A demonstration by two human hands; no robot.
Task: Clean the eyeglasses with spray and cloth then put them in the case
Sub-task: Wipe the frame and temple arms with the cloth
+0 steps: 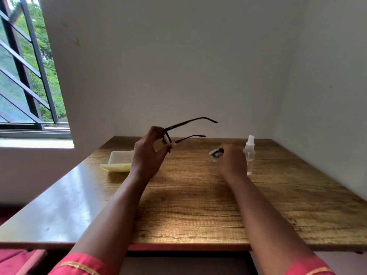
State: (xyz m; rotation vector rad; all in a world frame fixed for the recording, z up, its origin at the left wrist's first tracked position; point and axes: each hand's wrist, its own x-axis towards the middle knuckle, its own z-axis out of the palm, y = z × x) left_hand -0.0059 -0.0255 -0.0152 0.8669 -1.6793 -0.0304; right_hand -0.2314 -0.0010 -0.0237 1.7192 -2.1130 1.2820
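My left hand (148, 153) holds the black eyeglasses (186, 128) by the front of the frame, above the table, with both temple arms unfolded and pointing right. My right hand (231, 161) is closed on a small grey-green cloth (215, 153), which bunches out at the fingertips just above the tabletop. A clear spray bottle (249, 153) with a white nozzle stands upright right behind my right hand. The pale yellow case (119, 162) lies open on the table to the left, partly hidden by my left hand.
The wooden table (188, 205) fills the middle and stands in a corner between white walls. A barred window (25, 66) is at the left. Pink sleeves show at the bottom edge.
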